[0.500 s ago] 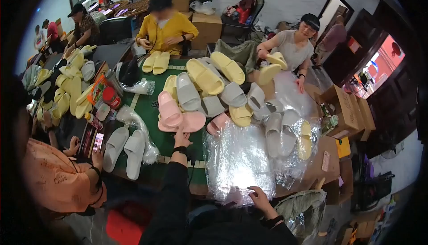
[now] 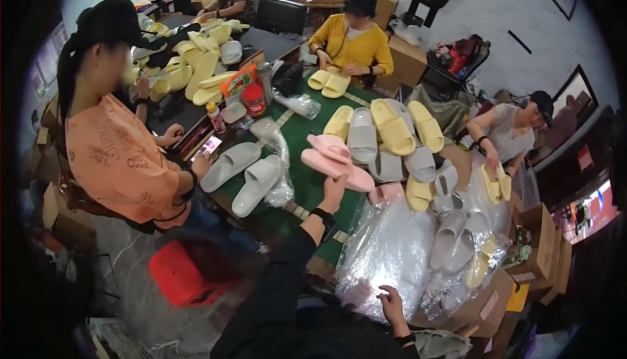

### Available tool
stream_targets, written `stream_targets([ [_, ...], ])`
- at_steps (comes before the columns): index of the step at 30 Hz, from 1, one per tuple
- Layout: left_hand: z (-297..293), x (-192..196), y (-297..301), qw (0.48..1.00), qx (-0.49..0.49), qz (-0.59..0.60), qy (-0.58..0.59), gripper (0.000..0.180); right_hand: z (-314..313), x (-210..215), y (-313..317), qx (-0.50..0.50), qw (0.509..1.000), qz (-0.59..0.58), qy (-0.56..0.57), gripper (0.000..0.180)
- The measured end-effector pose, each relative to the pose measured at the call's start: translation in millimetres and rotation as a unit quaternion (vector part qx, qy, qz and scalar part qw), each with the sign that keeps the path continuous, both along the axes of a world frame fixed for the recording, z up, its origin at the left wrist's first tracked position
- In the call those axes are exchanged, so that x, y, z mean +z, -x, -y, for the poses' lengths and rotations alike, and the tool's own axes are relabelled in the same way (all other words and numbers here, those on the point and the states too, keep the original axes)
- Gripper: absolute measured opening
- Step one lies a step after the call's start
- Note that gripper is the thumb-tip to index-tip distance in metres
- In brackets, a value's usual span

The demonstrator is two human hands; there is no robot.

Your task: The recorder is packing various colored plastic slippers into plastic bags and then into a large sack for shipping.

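Observation:
My left hand (image 2: 332,192) is closed on the near edge of a pink slipper (image 2: 339,171), with its thumb on top. A second pink slipper (image 2: 330,147) lies across the first. Over the near end of a stack of clear plastic bags (image 2: 385,254) is my right hand (image 2: 392,303), its fingers loosely bent and apart with nothing in them. Another pink slipper (image 2: 386,192) shows partly behind the bags. Just beyond is a heap of slippers, among them a grey slipper (image 2: 362,136) and a yellow slipper (image 2: 393,127).
Left of my arm lie a grey pair of slippers (image 2: 258,186) and a clear plastic wrap (image 2: 277,156) on the green table (image 2: 307,124). People stand or sit around it. A red stool (image 2: 186,274) is at the lower left, an open cardboard box (image 2: 532,248) at the right.
My view has swung left. My left hand has taken hold of the pink slippers and raised them slightly. The person at the right has lowered a yellow pair of slippers.

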State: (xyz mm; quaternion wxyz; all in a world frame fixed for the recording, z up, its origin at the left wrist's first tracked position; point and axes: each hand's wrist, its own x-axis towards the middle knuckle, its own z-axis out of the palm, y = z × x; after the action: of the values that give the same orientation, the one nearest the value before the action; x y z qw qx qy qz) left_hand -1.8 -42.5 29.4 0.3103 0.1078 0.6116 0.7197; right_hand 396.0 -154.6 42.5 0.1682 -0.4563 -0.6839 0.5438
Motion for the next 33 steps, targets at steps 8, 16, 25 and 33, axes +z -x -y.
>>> stream_targets([
  [8, 28.9, 146.3, -41.5, 0.961, -0.078, 0.098, -0.249, 0.030, -13.3, 2.6, -3.2, 0.027, 0.999, 0.029, 0.002, 0.027],
  [16, 78.5, 255.4, -105.2, 0.905, -0.230, 0.051, -0.355, 0.062, -17.5, 12.3, 4.6, 0.007, 0.998, -0.003, -0.057, 0.029],
  [25, 98.3, 269.6, -194.7, 0.779, -0.352, 0.375, -0.358, 0.052, -12.7, 71.3, 19.6, -0.023, 0.974, -0.200, 0.105, 0.055],
  [33, 62.5, 167.2, -222.9, 0.835, -0.382, 0.312, -0.246, 0.024, -1.9, 54.5, 13.1, -0.038, 0.810, -0.440, 0.387, 0.063],
])
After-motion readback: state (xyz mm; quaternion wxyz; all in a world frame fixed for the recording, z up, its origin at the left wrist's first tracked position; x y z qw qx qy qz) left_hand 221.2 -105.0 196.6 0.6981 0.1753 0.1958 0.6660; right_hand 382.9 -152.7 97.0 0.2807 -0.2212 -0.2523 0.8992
